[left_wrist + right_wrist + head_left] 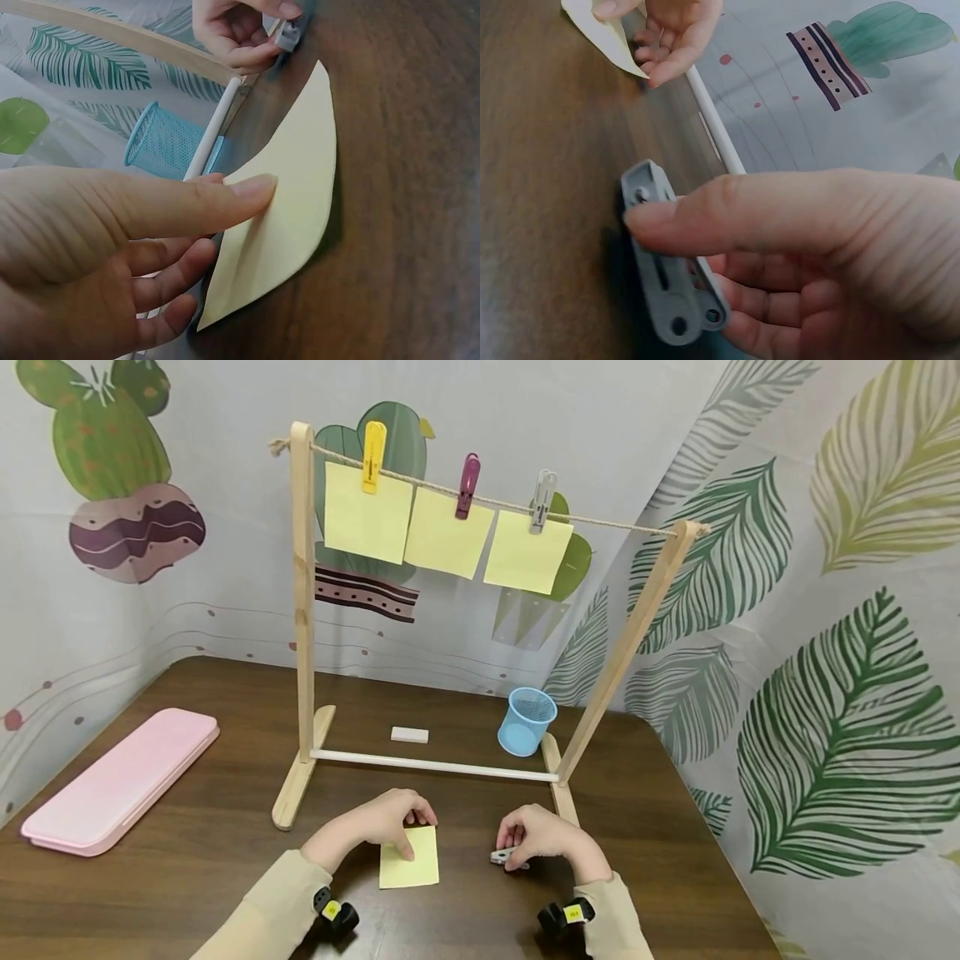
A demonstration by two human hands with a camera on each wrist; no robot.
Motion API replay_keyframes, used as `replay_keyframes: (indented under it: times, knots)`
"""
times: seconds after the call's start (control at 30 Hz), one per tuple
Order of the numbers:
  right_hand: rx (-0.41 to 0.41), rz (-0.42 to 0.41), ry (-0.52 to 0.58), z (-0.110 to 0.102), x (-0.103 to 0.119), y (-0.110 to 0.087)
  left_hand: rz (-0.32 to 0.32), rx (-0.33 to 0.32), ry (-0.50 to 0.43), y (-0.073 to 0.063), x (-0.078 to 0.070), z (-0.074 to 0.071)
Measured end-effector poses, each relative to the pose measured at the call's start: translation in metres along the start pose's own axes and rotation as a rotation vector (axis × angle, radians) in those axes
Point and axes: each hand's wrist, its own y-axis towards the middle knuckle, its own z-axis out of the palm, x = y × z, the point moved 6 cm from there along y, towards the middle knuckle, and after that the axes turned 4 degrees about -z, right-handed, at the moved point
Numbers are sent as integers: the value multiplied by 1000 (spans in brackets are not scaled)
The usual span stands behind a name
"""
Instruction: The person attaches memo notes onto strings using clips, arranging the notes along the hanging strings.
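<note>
My left hand [392, 820] pinches a yellow sticky note [420, 865] between thumb and fingers, low over the table; in the left wrist view the note [300, 187] bows in the grip. To the right, my right hand [542, 833] holds a grey clothespin [501, 856], its thumb lying along the side of the clothespin [671, 300] in the right wrist view. Above, three yellow notes hang from a rope [615, 524]: the left one [363, 531] under a yellow clothespin [373, 456], the middle one [446, 539] under a purple clothespin [467, 485], the right one [528, 556] under a grey clothespin [543, 502].
A wooden frame [303, 593] with a white lower bar [435, 765] stands across the table [225, 777]. Behind that bar are a white block [409, 735] and a blue mesh cup [527, 723]. At the left lies a pink case [123, 777].
</note>
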Motion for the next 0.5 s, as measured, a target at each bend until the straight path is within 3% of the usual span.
replay_keyframes:
  times: [0.3,0.5]
  knots:
    - [-220,-59,-45,-14,1,16,-4,-11,5,6,-1,-4]
    - [-278,-63,-100,-14,-4,21,-3,3,-14,7,0,-5]
